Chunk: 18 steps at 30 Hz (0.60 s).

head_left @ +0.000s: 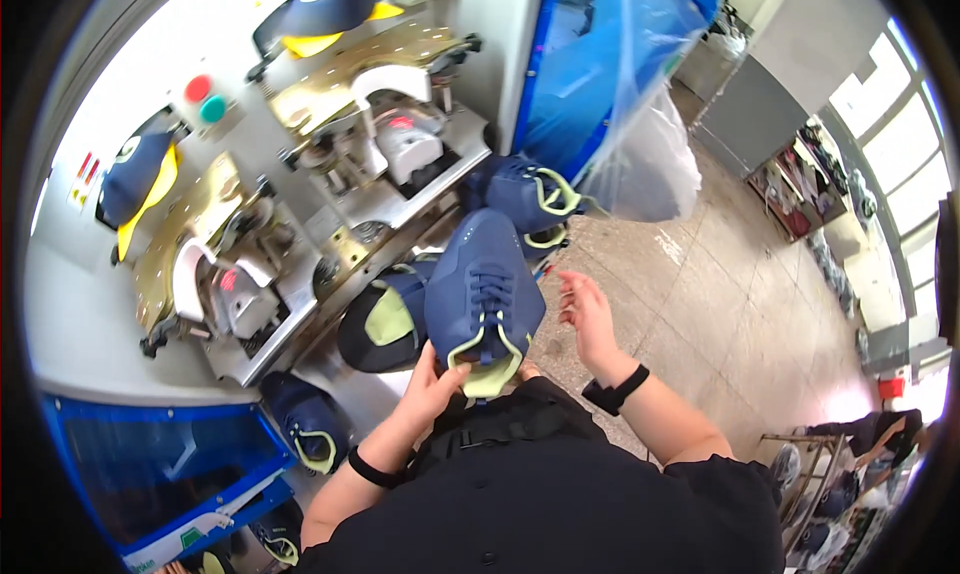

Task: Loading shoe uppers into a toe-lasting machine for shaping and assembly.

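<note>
A navy shoe upper (480, 274) with dark laces and a lime collar lining is held up in front of my body, toe pointing away. My left hand (430, 389) grips its collar at the heel end, thumb on the lime lining. To the right of the shoe, apart from it, my right hand (587, 319) is raised with its fingers loosely bent and nothing visible in them. Just left of the held upper lies a dark upper with a lime patch (388, 319). Beyond its toe sits another navy upper (525, 189) with a lime edge.
Two machine stations with white curved clamps (390, 89) (195, 274) stand along the left, with red and green buttons (205, 99) above. A navy upper (305, 419) rests at lower left near a blue-framed panel (170, 464). A clear plastic bag (650, 164) hangs at far right; another person (880, 434) is at the right edge.
</note>
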Each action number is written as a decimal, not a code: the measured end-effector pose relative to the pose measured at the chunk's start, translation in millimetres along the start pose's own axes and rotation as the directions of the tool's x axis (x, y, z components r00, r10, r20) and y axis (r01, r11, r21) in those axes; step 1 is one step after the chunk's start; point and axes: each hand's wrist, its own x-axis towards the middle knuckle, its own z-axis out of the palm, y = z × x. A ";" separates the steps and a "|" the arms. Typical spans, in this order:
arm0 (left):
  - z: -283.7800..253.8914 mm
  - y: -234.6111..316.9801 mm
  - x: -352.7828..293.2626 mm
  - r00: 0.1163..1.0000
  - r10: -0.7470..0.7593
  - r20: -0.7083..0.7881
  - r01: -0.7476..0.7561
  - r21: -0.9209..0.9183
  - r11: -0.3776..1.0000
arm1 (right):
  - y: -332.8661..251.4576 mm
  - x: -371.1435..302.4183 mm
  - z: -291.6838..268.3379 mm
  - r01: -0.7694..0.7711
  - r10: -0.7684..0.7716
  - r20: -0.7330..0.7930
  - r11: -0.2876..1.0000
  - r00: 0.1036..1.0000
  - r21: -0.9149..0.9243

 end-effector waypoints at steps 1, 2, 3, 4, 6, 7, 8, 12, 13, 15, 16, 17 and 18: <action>14.7 7.1 15.1 0.995 -0.067 0.078 0.077 -0.141 0.987 | 3.0 17.8 -25.8 -0.027 0.026 -0.126 1.000 0.992 -0.008; 32.1 15.6 33.7 0.979 -0.124 0.160 0.165 -0.274 0.948 | 5.1 35.6 -47.0 -0.058 0.053 -0.248 0.998 0.967 -0.012; 47.8 25.6 52.4 0.969 -0.109 0.223 0.162 -0.235 0.958 | 4.9 53.6 -63.1 -0.055 0.053 -0.258 0.998 0.965 0.000; 68.4 37.8 68.0 0.971 -0.076 0.228 0.137 -0.266 0.954 | 3.5 72.9 -75.5 -0.022 0.027 -0.255 1.000 0.967 0.022; 107.2 46.1 104.5 0.993 0.036 0.112 0.004 -0.336 0.942 | 6.2 113.6 -96.5 0.007 0.007 -0.249 0.998 0.968 0.059; 122.7 54.9 122.3 0.998 0.034 0.057 -0.015 -0.306 0.952 | 8.1 133.8 -101.5 -0.027 0.041 -0.168 0.996 0.985 0.084; 135.7 63.7 139.6 0.999 0.033 0.000 -0.032 -0.274 0.961 | 12.0 149.7 -105.2 -0.063 0.072 -0.084 0.992 0.994 0.107; 139.7 60.7 202.2 0.917 -0.286 -0.278 0.320 0.083 0.944 | 31.6 194.6 -90.4 -0.315 0.321 -0.039 0.943 0.946 0.104; 144.3 58.2 210.9 0.883 -0.308 -0.354 0.356 0.078 0.931 | 36.5 203.3 -91.2 -0.346 0.350 -0.060 0.936 0.935 0.060; 150.2 60.9 219.8 0.824 -0.357 -0.440 0.429 0.073 0.900 | 41.1 213.6 -89.7 -0.394 0.394 -0.034 0.919 0.919 -0.011; 148.2 61.7 222.4 0.851 -0.322 -0.414 0.359 0.014 0.933 | 38.8 218.1 -89.8 -0.404 0.404 -0.018 0.915 0.915 -0.009; 151.8 62.9 225.3 0.863 -0.256 -0.435 0.270 -0.030 0.962 | 36.4 220.9 -90.9 -0.435 0.433 0.055 0.900 0.900 0.030; 161.6 73.5 221.6 0.870 -0.189 -0.456 0.177 -0.070 0.982 | 33.4 220.7 -91.9 -0.468 0.458 0.127 0.881 0.880 0.065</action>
